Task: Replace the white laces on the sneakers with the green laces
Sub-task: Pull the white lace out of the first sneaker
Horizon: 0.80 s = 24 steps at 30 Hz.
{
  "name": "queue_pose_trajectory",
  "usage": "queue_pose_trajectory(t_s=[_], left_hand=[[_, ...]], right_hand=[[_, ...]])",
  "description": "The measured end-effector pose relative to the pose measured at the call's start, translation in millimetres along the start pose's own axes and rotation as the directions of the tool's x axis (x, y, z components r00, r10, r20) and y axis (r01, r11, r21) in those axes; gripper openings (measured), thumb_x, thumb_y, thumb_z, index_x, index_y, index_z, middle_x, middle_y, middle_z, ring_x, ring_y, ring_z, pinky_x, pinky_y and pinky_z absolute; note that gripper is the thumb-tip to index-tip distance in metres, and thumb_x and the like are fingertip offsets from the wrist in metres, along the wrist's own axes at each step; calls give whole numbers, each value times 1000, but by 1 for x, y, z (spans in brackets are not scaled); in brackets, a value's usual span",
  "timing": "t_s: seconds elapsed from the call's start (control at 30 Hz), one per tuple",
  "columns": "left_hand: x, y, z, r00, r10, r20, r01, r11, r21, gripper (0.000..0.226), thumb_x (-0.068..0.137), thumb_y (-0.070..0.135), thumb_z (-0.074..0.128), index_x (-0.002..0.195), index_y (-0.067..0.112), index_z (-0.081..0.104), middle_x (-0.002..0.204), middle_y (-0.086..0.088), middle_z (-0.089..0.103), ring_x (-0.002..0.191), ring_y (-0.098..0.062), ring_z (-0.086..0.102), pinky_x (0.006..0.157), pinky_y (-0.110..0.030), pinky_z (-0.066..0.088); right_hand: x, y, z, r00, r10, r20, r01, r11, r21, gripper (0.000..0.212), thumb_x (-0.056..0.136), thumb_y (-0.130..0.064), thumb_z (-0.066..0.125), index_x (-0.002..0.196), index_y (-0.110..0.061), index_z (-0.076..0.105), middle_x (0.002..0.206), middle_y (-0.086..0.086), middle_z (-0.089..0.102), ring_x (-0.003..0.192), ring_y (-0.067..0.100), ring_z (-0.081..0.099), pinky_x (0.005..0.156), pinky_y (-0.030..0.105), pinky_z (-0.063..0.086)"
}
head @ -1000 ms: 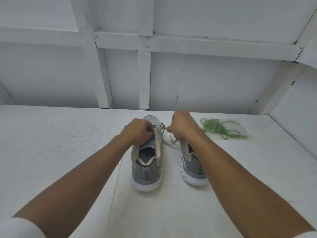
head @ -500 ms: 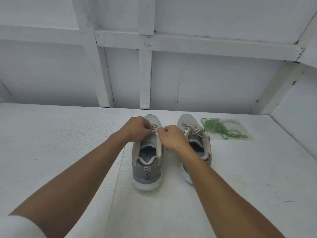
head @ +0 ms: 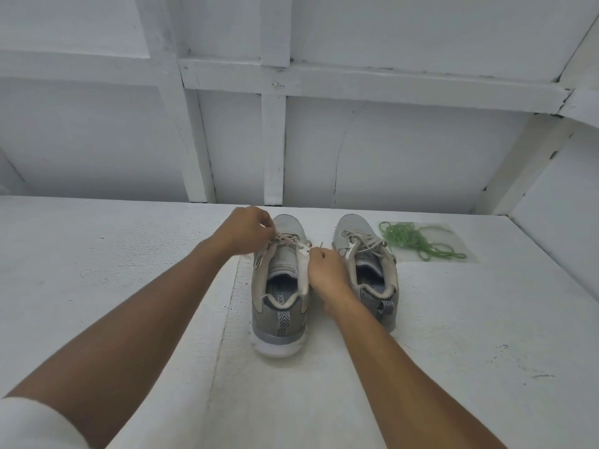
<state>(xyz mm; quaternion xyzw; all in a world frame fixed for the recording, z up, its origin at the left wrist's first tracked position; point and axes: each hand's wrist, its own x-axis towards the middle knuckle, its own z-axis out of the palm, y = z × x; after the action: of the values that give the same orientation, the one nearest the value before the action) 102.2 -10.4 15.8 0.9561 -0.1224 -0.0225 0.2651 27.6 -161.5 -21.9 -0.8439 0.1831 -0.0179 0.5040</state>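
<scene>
Presently the white lace is pinched between curled fingers of the left hand and of the right hand, over the left sneaker. The right sneaker is seen just beside it, laced. The green laces are heaped near it on the table.

A single wide-angle view looks from the person's head, forward and steeply down, along both bare forearms that run in from the bottom corners. The left hand and right hand meet near the centre, close enough to show fingers pinching the off-white flat laces. Under the hands, the grey mesh sneakers with white soles point heels toward the lens on the rough white painted desk. Beyond the hands, the white panelled timber wall fills the upper half. The tangled green laces lie to the right of the right hand.
</scene>
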Motion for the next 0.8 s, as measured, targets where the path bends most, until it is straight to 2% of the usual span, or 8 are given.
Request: queue_pose_trajectory(t_s=[0.13, 0.23, 0.3, 0.4, 0.47, 0.6, 0.73, 0.8], left_hand=[[2, -12, -24, 995, -56, -86, 55, 998, -5, 19, 93, 23, 58, 102, 9, 69, 99, -6, 67, 85, -21, 59, 74, -27, 42], [0, -18, -38, 968, -117, -224, 112, 993, -32, 20, 94, 20, 52, 100, 7, 65, 93, -7, 60, 84, -23, 53, 70, -28, 37], [-2, -24, -43, 960, -152, -234, 146, 988, -42, 18, 93, 21, 52, 96, 8, 64, 92, -9, 61, 81, -24, 54, 67, -28, 37], [-7, -31, -39, 967, -143, -209, 146, 989, 1, 19, 91, 23, 57, 97, 8, 66, 95, -10, 65, 86, -25, 58, 69, -29, 41], [-11, -35, -31, 978, -139, -154, 154, 983, 95, 22, 90, 27, 59, 98, 8, 67, 97, -8, 66, 87, -24, 58, 73, -30, 45], [-17, -40, -15, 959, -259, 112, 209, 918, 339, 27, 89, 30, 61, 100, 6, 65, 97, -6, 66, 84, -20, 57, 72, -30, 47], [-19, -26, -9, 981, -189, -33, 192, 970, 149, 38, 93, 38, 56, 121, 13, 60, 120, -9, 64, 109, -25, 56, 86, -33, 44], [-19, -14, -4, 984, -176, 4, 176, 984, -34, 38, 90, 48, 57, 114, 18, 63, 115, -5, 66, 102, -22, 59, 84, -32, 47]], right_hand=[[0, -1, 0, 1000, 3, 2, -3, 1000, 3, 34, 100, -18, 31, 73, -9, 50, 76, 4, 50, 78, 24, 45, 67, 30, 31], [0, -1, 0, 1000, -1, -9, 1, 1000, 11, 31, 101, -18, 31, 85, -6, 55, 81, 5, 52, 80, 24, 47, 68, 29, 32], [0, -1, 0, 1000, -6, -11, 6, 1000, 0, 32, 101, -18, 31, 81, -6, 53, 74, 2, 49, 77, 23, 45, 63, 31, 30], [0, -2, 1, 1000, 0, -5, 0, 1000, -5, 32, 100, -19, 31, 77, -9, 51, 73, 2, 48, 73, 22, 44, 55, 31, 29], [0, -3, 0, 1000, 0, 1, 0, 1000, -9, 31, 100, -20, 32, 77, -9, 50, 76, 4, 50, 75, 23, 45, 57, 31, 30], [0, -7, -3, 999, 7, 49, -7, 1000, 7, 29, 98, -26, 34, 85, -11, 54, 81, 2, 54, 83, 24, 49, 67, 31, 34], [4, -16, -7, 997, -23, 74, 26, 998, -48, 22, 95, -31, 41, 91, -15, 56, 84, -3, 56, 85, 20, 52, 63, 29, 34], [9, -23, -8, 995, -69, 66, 72, 996, -46, 16, 92, -27, 47, 97, -17, 59, 93, -4, 61, 91, 19, 55, 69, 29, 39]])
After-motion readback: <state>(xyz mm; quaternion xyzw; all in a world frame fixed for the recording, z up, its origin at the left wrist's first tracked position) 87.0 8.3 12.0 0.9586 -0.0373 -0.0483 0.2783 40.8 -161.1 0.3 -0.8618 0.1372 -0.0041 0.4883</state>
